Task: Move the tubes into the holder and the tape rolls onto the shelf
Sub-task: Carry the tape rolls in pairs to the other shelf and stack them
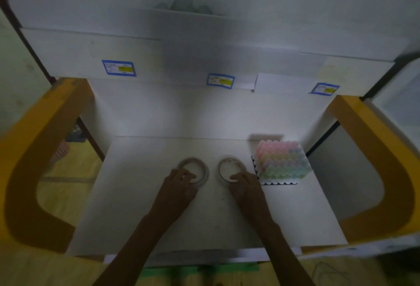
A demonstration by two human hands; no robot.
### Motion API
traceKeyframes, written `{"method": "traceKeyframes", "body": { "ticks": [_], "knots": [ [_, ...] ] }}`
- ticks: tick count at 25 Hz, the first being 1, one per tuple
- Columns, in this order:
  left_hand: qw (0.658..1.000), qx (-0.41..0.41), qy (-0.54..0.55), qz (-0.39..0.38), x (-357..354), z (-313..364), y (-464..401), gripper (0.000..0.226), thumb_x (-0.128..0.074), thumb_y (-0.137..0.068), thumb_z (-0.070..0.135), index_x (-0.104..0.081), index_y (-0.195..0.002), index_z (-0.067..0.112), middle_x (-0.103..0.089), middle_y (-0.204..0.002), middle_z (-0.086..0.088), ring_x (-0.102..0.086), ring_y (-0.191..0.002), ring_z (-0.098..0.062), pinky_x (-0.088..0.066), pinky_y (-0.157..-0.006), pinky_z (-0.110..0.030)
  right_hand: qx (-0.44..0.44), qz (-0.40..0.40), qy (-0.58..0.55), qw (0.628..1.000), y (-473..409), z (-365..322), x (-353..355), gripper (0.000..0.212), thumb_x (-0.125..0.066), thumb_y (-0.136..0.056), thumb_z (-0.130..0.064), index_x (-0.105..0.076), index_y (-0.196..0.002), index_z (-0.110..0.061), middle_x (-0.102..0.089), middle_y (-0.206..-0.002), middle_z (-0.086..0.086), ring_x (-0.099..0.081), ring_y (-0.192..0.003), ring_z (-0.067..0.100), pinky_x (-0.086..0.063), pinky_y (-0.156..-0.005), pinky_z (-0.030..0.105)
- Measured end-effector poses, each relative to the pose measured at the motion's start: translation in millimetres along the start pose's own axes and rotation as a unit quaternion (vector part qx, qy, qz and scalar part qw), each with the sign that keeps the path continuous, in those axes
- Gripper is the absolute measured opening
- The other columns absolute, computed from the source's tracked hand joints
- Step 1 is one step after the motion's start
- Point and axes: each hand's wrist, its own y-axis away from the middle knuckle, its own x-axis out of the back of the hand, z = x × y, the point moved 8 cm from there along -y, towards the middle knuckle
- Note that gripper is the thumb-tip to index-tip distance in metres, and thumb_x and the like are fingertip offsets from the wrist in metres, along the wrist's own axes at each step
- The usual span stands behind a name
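Head view, dim light. Far left: yellow curved frame arm (29,172) flanks the white counter (141,213).

Left hand (179,185) is on the near rim of the left tape roll (193,171). Fingers are curled over the rim, fingertips (189,176) inside the ring; it reads as a pinch on the roll. The roll lies flat on the counter, not yet lifted as far as I can tell.

Just beside it, apart by a narrow gap, the right tape roll (232,168) also lies flat. Right hand (244,184) grips its near rim the same way, thumb tip showing pale at the ring's inner edge.

Right of that roll, near but not touching: holder (279,182) with a dark base and scalloped white edge, packed with pastel tubes (281,160) standing in rows. No loose tubes visible on the counter.

Behind and above: white shelf (91,51) with three blue-bordered labels (118,68) along its front edge. Contents on top are too blurred to identify. Far right: second yellow frame arm (386,172).

Judgement: the tube part looks done; the step in hand is the tape rolls, both being taken at once. The next move calls for lifting both rolls clear of the counter, carrying them up and forward past the labelled edge, and setting them flat on the shelf. The right roll should clear the holder without knocking the tubes.
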Motion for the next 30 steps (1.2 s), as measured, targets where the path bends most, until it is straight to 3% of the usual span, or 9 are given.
{"method": "traceKeyframes", "body": {
  "ticks": [6,8,11,15,21,25,30],
  "knots": [
    [0.998,-0.041,0.026,0.026,32,54,-23,0.051,-0.054,-0.077,0.043,-0.059,-0.118,0.013,-0.060,-0.117,-0.008,-0.053,-0.108,-0.027,-0.048,-0.089,-0.040,-0.024,0.033,-0.028,0.999,7,-4,78,0.040,-0.072,-0.084,-0.025,-0.060,-0.121,-0.012,-0.061,-0.121,0.007,-0.050,-0.116,0.019,-0.048,-0.095,0.033],
    [0.996,-0.074,0.033,0.045,42,93,-36,0.053,-0.054,-0.077,0.043,-0.060,-0.120,0.014,-0.060,-0.118,-0.006,-0.053,-0.110,-0.025,-0.043,-0.091,-0.037,-0.045,0.051,-0.014,0.998,14,5,115,0.046,-0.070,-0.084,-0.032,-0.059,-0.125,-0.013,-0.060,-0.126,0.007,-0.051,-0.119,0.021,-0.046,-0.097,0.032],
    [0.989,-0.121,0.067,0.052,45,158,-44,0.053,-0.055,-0.078,0.043,-0.060,-0.121,0.013,-0.060,-0.120,-0.006,-0.054,-0.111,-0.026,-0.048,-0.091,-0.040,-0.068,0.062,-0.027,0.995,36,16,165,0.050,-0.061,-0.088,-0.041,-0.054,-0.132,-0.017,-0.053,-0.135,-0.001,-0.046,-0.127,0.013,-0.038,-0.105,0.024],
    [0.974,-0.193,0.104,0.048,33,263,-48,0.053,-0.055,-0.080,0.044,-0.057,-0.123,0.014,-0.058,-0.120,-0.003,-0.054,-0.111,-0.022,-0.050,-0.090,-0.040,-0.063,0.135,-0.003,0.989,81,39,255,0.042,-0.058,-0.091,-0.039,-0.053,-0.130,-0.022,-0.052,-0.132,-0.006,-0.046,-0.125,0.010,-0.037,-0.103,0.021],
    [0.955,-0.260,0.142,0.027,-13,431,-31,0.052,-0.053,-0.086,0.047,-0.052,-0.131,0.022,-0.050,-0.131,0.003,-0.048,-0.120,-0.016,-0.044,-0.098,-0.033,-0.113,0.165,0.029,0.979,182,128,362,0.043,-0.057,-0.091,-0.041,-0.053,-0.131,-0.024,-0.052,-0.133,-0.008,-0.046,-0.124,0.008,-0.038,-0.103,0.020],
    [0.946,-0.286,0.151,0.032,-53,530,-24,0.050,-0.061,-0.082,0.038,-0.056,-0.128,0.017,-0.053,-0.127,0.001,-0.049,-0.116,-0.018,-0.039,-0.095,-0.025,-0.160,0.173,0.049,0.971,243,202,417,0.045,-0.057,-0.090,-0.044,-0.053,-0.130,-0.025,-0.052,-0.131,-0.012,-0.044,-0.124,0.004,-0.027,-0.104,0.008],
    [0.939,-0.296,0.174,-0.007,-106,611,-40,0.054,-0.074,-0.080,0.033,-0.049,-0.127,0.024,-0.052,-0.125,0.004,-0.046,-0.112,-0.011,-0.041,-0.089,-0.023,-0.213,0.189,0.037,0.958,286,276,465,0.044,-0.060,-0.089,-0.042,-0.050,-0.130,-0.031,-0.047,-0.130,-0.018,-0.039,-0.123,-0.002,-0.021,-0.101,0.001]
  ]
}}
